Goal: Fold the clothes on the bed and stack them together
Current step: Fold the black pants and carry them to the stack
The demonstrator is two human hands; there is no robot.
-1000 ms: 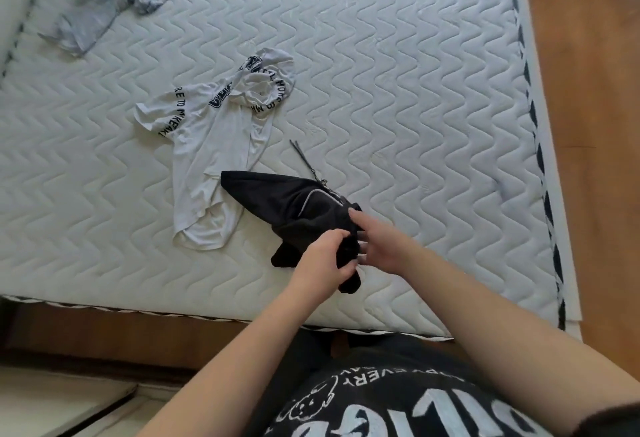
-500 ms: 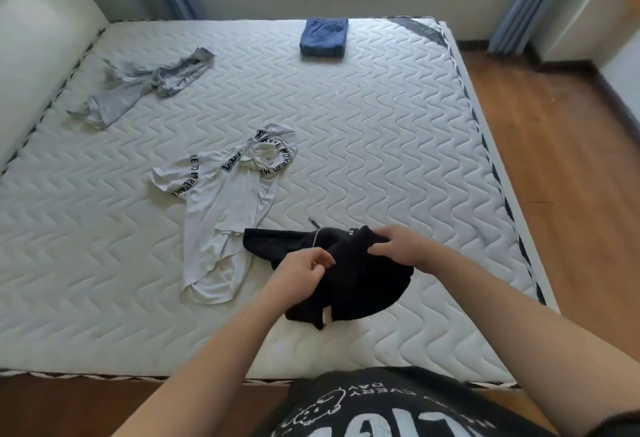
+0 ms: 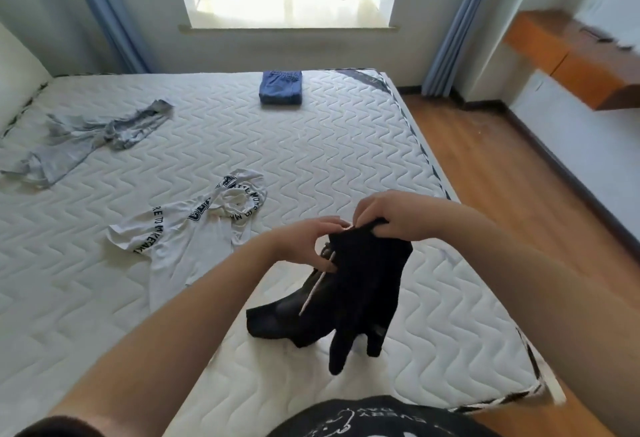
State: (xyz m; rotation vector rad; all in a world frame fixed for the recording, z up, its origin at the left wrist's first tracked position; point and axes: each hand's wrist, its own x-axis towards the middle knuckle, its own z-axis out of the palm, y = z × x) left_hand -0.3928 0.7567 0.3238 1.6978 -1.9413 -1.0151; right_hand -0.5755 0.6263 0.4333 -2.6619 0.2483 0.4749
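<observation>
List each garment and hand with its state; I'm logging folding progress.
Black fabric garment: lifted, hanging unfolded.
White printed T-shirt: crumpled on mattress.
Grey garment: crumpled.
Blue denim garment: folded.
Left hand: gripping black garment.
Right hand: pinching its top edge.

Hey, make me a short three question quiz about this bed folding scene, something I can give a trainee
1. Multiple choice: which garment do both hands hold up? A the white printed T-shirt B the black garment C the grey garment
2. True or false: the folded blue garment lies at the far side of the bed, near the window.
3. Fill in: the number of garments lying unfolded on the mattress, untouched, is ___.

Key
1. B: the left hand and the right hand grip its top edge, and it hangs above the bed.
2. True.
3. Two: the white and the grey.
</observation>
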